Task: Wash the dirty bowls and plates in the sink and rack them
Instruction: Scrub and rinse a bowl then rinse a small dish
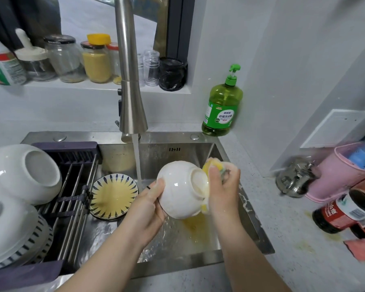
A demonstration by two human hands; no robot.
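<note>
While water runs from the faucet just beside it, the white bowl is held tipped over the sink, foot turned rightward, likely so the sponge can reach its underside. The left grip curls round the bowl's rim; the right grip clutches the sponge, pressed against the bowl's base. A patterned plate — yellow residue inside — lies below, beside the rack.

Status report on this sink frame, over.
Left hand grips white bowl, tilted. Right hand rubs sponge on its base. Patterned plate dirty in sink. Nothing blocking.
</note>
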